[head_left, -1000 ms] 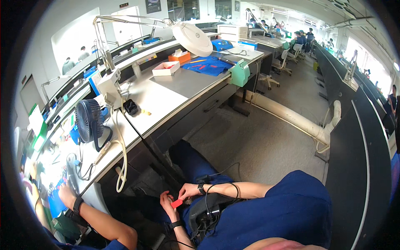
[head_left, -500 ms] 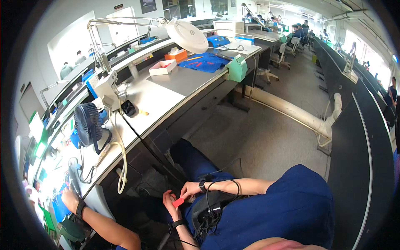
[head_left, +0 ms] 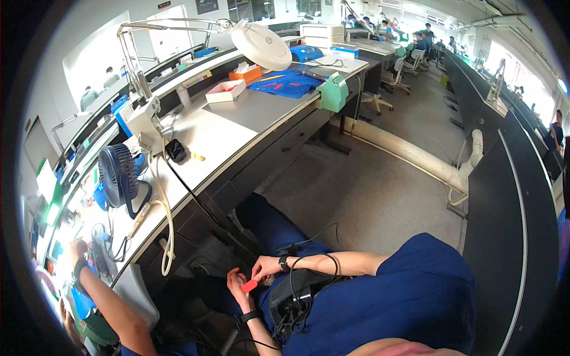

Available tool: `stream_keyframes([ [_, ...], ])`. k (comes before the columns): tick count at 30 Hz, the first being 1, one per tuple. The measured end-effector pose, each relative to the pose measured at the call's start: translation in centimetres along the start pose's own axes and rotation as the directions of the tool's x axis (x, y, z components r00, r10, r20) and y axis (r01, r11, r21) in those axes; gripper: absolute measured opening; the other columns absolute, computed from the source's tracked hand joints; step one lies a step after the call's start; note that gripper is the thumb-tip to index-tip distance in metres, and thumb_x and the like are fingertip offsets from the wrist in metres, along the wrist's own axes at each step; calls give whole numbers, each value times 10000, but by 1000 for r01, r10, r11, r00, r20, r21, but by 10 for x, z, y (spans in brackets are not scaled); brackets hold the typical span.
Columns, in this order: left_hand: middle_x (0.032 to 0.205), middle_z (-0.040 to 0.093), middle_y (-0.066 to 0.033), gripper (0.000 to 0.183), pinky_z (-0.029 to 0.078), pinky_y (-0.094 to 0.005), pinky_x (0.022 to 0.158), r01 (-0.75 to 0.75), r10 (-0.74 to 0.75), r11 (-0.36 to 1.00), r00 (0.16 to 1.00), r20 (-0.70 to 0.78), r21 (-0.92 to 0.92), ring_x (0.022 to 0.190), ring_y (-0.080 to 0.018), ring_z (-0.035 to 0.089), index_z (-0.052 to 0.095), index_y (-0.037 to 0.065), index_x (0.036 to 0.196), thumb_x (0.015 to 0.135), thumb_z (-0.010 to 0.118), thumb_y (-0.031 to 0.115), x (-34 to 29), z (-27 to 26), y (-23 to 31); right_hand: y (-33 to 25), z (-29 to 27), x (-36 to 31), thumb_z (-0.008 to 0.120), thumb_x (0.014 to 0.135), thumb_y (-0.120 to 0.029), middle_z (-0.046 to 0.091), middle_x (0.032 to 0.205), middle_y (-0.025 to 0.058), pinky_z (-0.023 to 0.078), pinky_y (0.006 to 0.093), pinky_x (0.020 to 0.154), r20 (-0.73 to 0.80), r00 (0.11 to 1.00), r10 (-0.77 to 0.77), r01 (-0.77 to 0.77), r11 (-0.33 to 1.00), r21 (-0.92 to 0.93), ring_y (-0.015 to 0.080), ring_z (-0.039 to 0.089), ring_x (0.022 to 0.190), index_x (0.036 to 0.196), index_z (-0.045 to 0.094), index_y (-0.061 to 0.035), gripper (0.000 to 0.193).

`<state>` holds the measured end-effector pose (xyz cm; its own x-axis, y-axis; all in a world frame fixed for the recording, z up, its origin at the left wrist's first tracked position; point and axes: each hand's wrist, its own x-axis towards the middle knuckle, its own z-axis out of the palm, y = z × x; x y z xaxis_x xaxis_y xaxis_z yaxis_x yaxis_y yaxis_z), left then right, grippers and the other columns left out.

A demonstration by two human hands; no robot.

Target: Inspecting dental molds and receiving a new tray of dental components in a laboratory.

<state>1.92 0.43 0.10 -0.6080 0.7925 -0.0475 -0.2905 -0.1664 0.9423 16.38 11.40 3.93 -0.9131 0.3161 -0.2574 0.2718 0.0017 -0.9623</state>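
My left hand (head_left: 237, 287) is in my lap, palm side up, fingers curled, with a small flat red piece (head_left: 249, 286) lying against it. From the right, my right hand (head_left: 266, 267) reaches over and pinches the piece's upper end between bent fingertips. Both hands are low, in front of the workbench and off its top. The exact finger contact is too small to make out. A dark band is on each of my wrists, and black cables (head_left: 297, 308) hang across my front.
Left, a co-worker's arm (head_left: 113, 305) reaches over the bench. On the workbench (head_left: 228, 142) stand a lamp (head_left: 261, 46), a fan (head_left: 119, 175), a white box (head_left: 225, 91) with red pieces, a blue cloth (head_left: 288, 84) and a green clamp-like block (head_left: 334, 93). A black partition (head_left: 493, 249) runs along my right.
The co-worker's hand at the left has moved farther up over the bench. My hands keep the same hold on the red piece; the whole view has shifted slightly.
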Motion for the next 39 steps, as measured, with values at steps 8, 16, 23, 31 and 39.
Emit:
stream_keyframes([
  [8,640,492,9,209,308,-198,483,-58,60,997,997,-44,49,531,-44,411,596,51,964,967,418,160,6,-3,-8,14,-3,7,750,775,-289,675,782,-10,465,226,595,53,996,70,-74,995,61,62,585,696,947,734,-66,282],
  [16,639,488,5,203,282,-201,462,-78,86,992,993,-81,94,515,-44,392,592,54,970,969,414,153,9,-5,-9,18,-1,10,751,780,-282,682,820,-8,454,215,612,62,990,123,-129,986,108,61,590,717,969,729,-69,286],
  [23,619,484,0,220,259,-205,446,-117,135,979,985,-103,164,476,-41,364,588,42,955,981,404,159,4,4,0,20,2,12,748,794,-188,643,706,1,392,196,479,34,996,85,-90,976,200,51,544,582,949,722,-14,234],
  [31,587,460,7,228,265,-207,450,-137,158,971,983,-95,195,483,-41,373,592,45,942,988,413,179,1,8,6,21,-3,10,747,801,-225,679,848,-12,444,200,613,101,987,122,-141,970,201,51,593,750,980,718,-42,257],
  [39,584,459,11,213,271,-211,450,-193,220,946,972,-78,261,488,-46,383,590,51,941,982,415,167,-2,13,12,16,0,7,743,803,-207,667,784,-9,426,208,582,87,989,120,-134,972,193,51,568,680,951,723,-33,229],
])
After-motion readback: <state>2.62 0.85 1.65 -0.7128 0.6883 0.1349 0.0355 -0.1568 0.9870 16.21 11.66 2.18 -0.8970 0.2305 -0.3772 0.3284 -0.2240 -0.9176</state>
